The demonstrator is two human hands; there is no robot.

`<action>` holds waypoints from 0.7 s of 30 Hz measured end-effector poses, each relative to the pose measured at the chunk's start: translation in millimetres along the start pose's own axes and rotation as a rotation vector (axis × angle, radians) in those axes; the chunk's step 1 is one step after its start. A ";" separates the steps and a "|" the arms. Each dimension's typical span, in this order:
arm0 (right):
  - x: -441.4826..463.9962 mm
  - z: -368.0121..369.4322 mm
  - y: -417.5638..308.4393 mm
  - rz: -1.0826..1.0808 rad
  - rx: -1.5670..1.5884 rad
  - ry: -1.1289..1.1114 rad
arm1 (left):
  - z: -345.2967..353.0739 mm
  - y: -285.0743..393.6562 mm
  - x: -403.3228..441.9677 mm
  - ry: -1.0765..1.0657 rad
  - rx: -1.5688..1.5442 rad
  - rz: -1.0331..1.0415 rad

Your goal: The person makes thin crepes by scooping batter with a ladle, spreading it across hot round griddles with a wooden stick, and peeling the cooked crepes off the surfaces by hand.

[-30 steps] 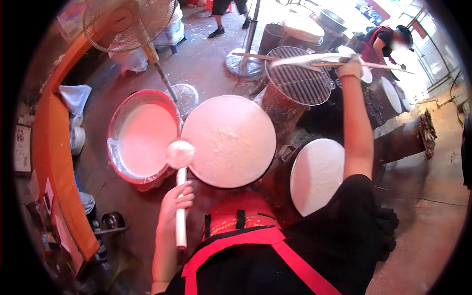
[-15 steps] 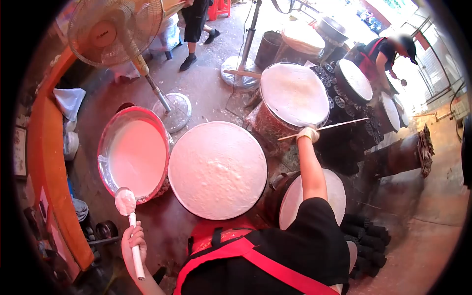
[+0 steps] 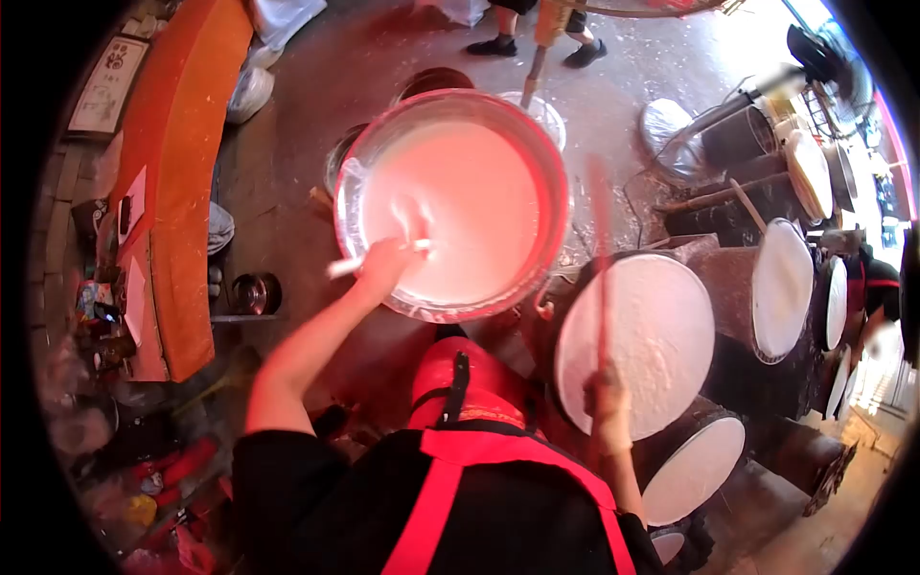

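Note:
My left hand [image 3: 388,265] is closed round the white handle [image 3: 345,267] of a ladle, over the near left part of a wide basin [image 3: 556,192]. The ladle's bowl is down in the pale, creamy batter [image 3: 484,206] and hidden. In my right hand [image 3: 609,407], blurred by motion, a long thin stick [image 3: 603,268] points away from me. That hand is above the near edge of a round griddle top [image 3: 661,331] coated with a white, lumpy layer. Whether the stick touches the layer, I cannot tell.
More round white-topped drums [image 3: 784,287] stand to the right, one of them close by my right arm [image 3: 695,470]. An orange counter [image 3: 177,192] runs along the left. A fan pole [image 3: 537,77] and a person's shoes [image 3: 494,46] are beyond the basin.
My view has swung left toward the basin. The ladle has gone from the basin's rim down into the batter. My right hand has come back from the farther drum, still with the stick.

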State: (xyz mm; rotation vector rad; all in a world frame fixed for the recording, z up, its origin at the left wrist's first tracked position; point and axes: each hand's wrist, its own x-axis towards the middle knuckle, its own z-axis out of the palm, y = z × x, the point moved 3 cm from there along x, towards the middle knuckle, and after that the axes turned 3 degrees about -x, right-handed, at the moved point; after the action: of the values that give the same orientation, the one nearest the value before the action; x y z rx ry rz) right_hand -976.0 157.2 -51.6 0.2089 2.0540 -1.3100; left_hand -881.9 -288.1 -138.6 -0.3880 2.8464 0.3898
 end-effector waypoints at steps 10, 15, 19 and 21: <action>130.1 269.2 -36.0 -0.603 -0.947 -0.020 | 151.3 -55.0 73.5 0.153 -1.547 -0.770; 62.7 227.0 -20.5 -0.704 -0.887 0.022 | 60.8 42.1 71.0 -0.328 -2.882 -1.021; 7.1 175.7 -13.6 -0.608 -0.874 -0.086 | -41.6 104.6 36.6 -0.027 -2.960 -0.666; -10.6 154.7 -8.4 -0.700 -0.822 -0.071 | -72.6 120.1 25.2 -0.001 -2.924 -0.453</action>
State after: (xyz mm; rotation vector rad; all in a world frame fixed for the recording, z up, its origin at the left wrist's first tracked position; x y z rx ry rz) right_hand -901.1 23.9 -79.0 -0.9721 2.5083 -0.6751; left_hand -955.0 -203.4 -50.2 -0.9393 -0.2108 3.1981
